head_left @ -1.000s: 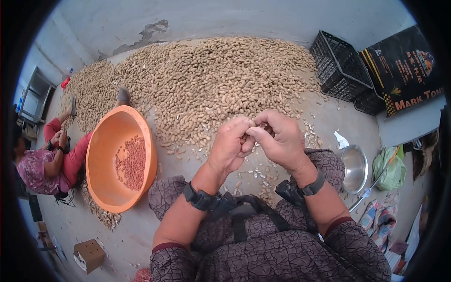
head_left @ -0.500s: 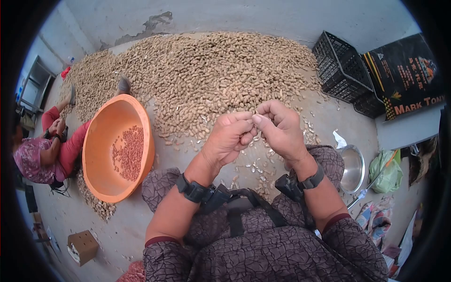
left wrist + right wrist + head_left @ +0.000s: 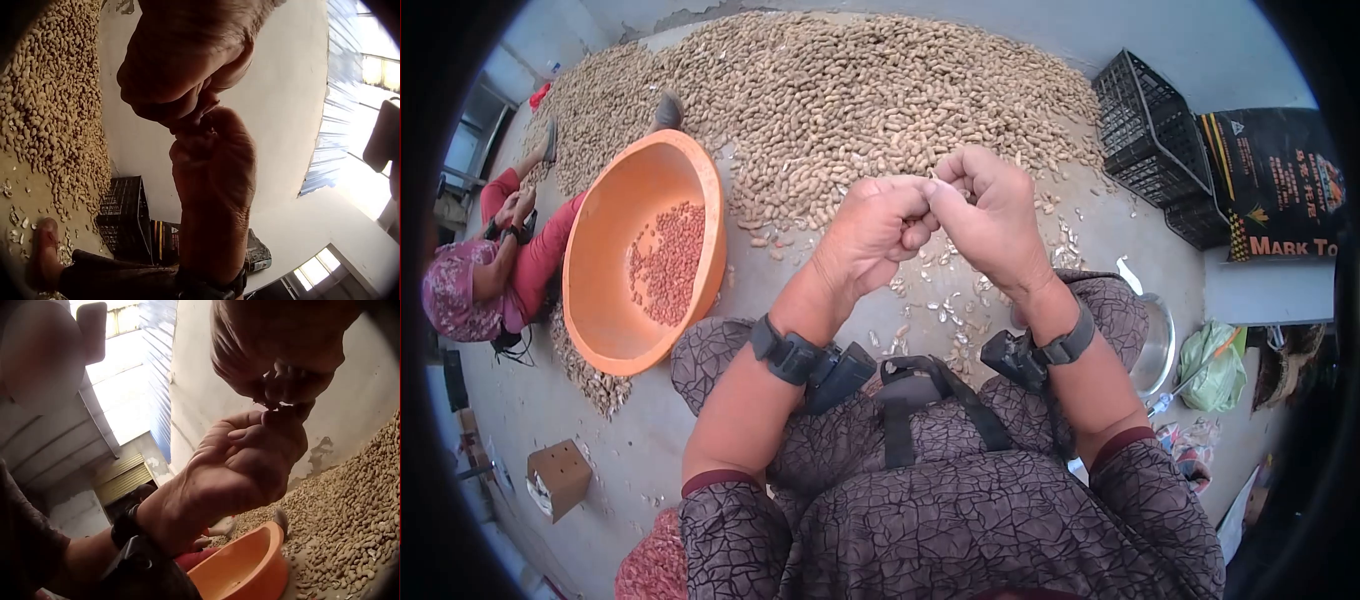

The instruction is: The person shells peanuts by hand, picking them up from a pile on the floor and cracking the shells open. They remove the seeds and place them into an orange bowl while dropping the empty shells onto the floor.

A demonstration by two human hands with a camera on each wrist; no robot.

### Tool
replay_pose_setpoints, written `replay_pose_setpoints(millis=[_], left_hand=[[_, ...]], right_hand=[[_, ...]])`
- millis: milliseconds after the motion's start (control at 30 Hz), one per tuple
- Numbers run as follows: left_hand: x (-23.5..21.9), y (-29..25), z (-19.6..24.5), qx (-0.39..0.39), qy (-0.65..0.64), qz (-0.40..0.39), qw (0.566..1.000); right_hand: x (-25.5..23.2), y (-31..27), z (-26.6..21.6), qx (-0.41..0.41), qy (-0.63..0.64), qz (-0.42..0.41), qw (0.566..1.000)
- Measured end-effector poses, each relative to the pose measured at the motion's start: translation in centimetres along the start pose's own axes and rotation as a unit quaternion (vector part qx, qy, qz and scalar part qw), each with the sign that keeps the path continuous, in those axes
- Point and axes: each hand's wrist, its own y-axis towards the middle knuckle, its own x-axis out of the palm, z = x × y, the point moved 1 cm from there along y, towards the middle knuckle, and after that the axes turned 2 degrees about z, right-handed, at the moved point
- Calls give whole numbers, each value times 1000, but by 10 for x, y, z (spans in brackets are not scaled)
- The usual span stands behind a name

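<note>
Both hands meet at the fingertips in front of the body. The left hand [image 3: 868, 232] has its thumb and forefinger pinched together, with the other fingers curled. Against it, the right hand [image 3: 995, 222] pinches with thumb and forefinger. In the left wrist view a small reddish-brown piece of peanut [image 3: 211, 104] shows between the fingertips; the fingers hide most of it. Beyond the hands lies a large heap of unshelled peanuts [image 3: 880, 90]. To the left, an orange basin [image 3: 716, 215] holds reddish shelled kernels [image 3: 672, 262].
Empty shells [image 3: 945, 308] litter the floor below the hands. At right are a black crate [image 3: 1140, 125], a printed black bag [image 3: 1280, 185], a metal bowl [image 3: 1160, 350] and a green bag [image 3: 1212, 368]. A seated person [image 3: 472, 285] is at far left, near a cardboard box [image 3: 562, 476].
The head view has shifted, so heap and basin sit higher in it. The fingertips stay together; the brown piece seen between them a second ago is now hardly visible from the head.
</note>
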Motion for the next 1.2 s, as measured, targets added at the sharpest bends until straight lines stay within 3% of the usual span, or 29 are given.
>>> replay_pose_setpoints(millis=[67,167,267,333,433,600,667,700,733,833,867,933,967,1000,1067,1200], left_hand=[[-9,-1,3,-3,-10,8,1000],[-20,-4,11,-16,-31,55,998],[-31,-8,13,-22,-41,66,997],[-38,-11,17,-31,-55,77,995],[-46,-17,22,-30,-94,62,993],[-63,-26,26,-49,-91,75,992],[-67,-29,26,-55,-92,76,991],[-66,-30,25,-56,-61,111,990],[-66,-31,24,-57,-30,145,987],[-71,-34,24,-70,29,155,985],[-73,-36,24,-72,28,157,985],[-76,-38,23,-107,68,143,982],[-78,-38,21,-107,67,144,981],[-82,-38,15,-101,84,139,982],[-87,-38,8,-96,99,138,981],[-91,-39,4,-90,63,162,981]], right_hand=[[7,8,2,-2,8,-4,1000],[15,17,-9,81,88,-20,993],[27,22,-11,107,112,-39,987],[31,27,2,101,104,-40,989],[32,35,15,165,222,-34,961],[32,44,34,194,210,-36,958],[35,45,47,214,158,-108,958],[36,42,46,234,113,-173,950],[36,42,49,236,114,-174,949],[38,40,65,262,36,-413,871],[42,39,69,263,37,-415,870],[47,32,75,194,-77,-527,824],[51,31,76,159,-77,-465,868],[55,32,73,160,-78,-467,866],[62,34,63,245,147,-348,893],[83,25,58,239,155,-368,885]])
